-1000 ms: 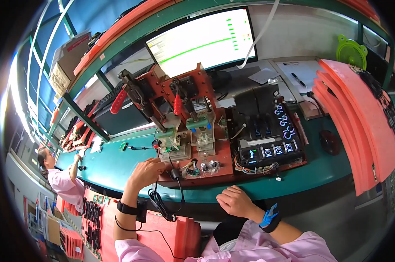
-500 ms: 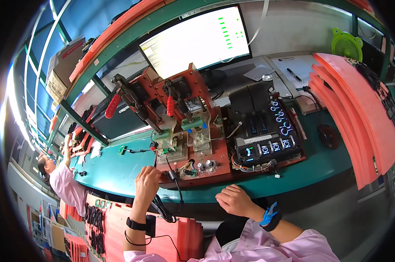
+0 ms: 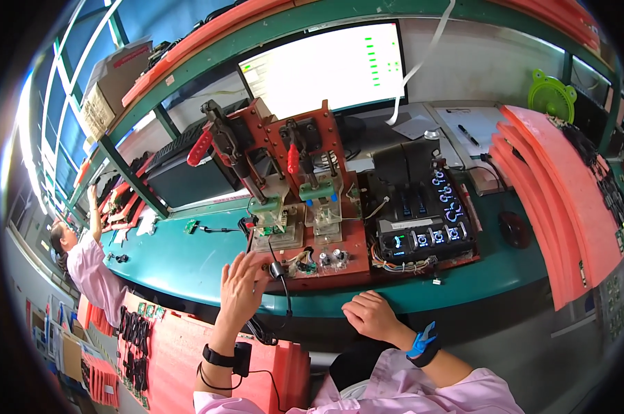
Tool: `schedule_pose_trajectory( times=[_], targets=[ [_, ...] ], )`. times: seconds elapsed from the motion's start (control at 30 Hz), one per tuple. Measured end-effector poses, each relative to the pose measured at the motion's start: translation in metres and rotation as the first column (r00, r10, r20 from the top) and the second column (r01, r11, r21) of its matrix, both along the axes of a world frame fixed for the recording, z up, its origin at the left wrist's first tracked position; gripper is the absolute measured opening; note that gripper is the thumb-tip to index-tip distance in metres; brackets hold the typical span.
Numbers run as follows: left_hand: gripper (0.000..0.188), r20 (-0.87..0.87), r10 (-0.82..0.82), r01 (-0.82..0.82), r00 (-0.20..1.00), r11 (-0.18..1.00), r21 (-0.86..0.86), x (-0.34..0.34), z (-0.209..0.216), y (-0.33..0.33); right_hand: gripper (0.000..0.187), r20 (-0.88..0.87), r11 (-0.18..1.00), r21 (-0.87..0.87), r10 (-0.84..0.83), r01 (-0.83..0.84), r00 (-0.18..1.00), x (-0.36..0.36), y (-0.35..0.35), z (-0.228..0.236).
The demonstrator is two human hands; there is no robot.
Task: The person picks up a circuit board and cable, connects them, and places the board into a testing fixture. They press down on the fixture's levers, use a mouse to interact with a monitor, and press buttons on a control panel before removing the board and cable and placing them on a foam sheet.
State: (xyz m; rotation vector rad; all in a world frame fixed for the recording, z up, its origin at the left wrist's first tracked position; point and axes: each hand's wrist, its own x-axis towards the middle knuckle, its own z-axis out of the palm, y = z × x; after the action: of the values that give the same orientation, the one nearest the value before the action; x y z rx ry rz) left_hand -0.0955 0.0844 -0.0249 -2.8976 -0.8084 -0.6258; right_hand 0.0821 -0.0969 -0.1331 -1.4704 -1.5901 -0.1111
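Cable (image 3: 285, 288), black with a chunky cylinder (image 3: 277, 270), hangs beside left hand (image 3: 241, 288), fingers loosely spread; right hand (image 3: 371, 317) is curled in. Clear plastic fixture (image 3: 291, 241) holds green circuit board (image 3: 270, 230).

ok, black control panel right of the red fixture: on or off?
On. The black control panel has ring lights glowing white-blue and a small green light near its front left corner.

Left hand (image 3: 243, 288), centre-left of frame: fingers spread, just beside black cable (image 3: 278, 270). Right hand (image 3: 372, 319), lower centre: fingers curled, near front edge of green bench (image 3: 167, 255). Centre: red fixture (image 3: 354, 257), two red-handled toggle clamps (image 3: 230, 148). Upper centre: lit monitor (image 3: 319, 69). Right: stacked pink foam sheets (image 3: 532, 183).
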Motion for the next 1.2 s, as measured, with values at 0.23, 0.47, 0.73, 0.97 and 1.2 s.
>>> schedule_pose_trajectory(
  times=[0.23,0.47,0.73,0.97,1.2],
  targets=[
    [0.039,-0.041,0.007,-0.005,0.999,0.999,0.039,-0.003,0.001,0.000,0.003,0.013,1.000,0.012,-0.014,0.014,1.000,0.000,0.002,0.003],
    [0.043,-0.106,-0.063,0.060,0.992,0.998,-0.032,0.004,0.003,0.001,0.004,0.029,1.000,-0.021,-0.017,0.018,0.999,0.000,0.001,0.004],
    [0.048,-0.153,-0.142,0.131,0.978,0.988,-0.080,-0.003,0.003,0.010,0.004,0.020,0.999,-0.038,-0.029,0.030,0.999,-0.003,0.002,0.006],
    [0.043,-0.178,-0.088,0.101,0.980,0.993,0.065,0.005,0.017,0.012,0.029,-0.027,0.940,-0.337,-0.070,0.057,0.997,-0.029,0.021,0.038],
    [0.034,-0.236,-0.309,0.331,0.921,0.942,0.060,0.025,0.032,-0.004,0.044,0.001,0.885,-0.433,0.190,-0.171,0.982,-0.070,0.059,0.073]
  ],
)
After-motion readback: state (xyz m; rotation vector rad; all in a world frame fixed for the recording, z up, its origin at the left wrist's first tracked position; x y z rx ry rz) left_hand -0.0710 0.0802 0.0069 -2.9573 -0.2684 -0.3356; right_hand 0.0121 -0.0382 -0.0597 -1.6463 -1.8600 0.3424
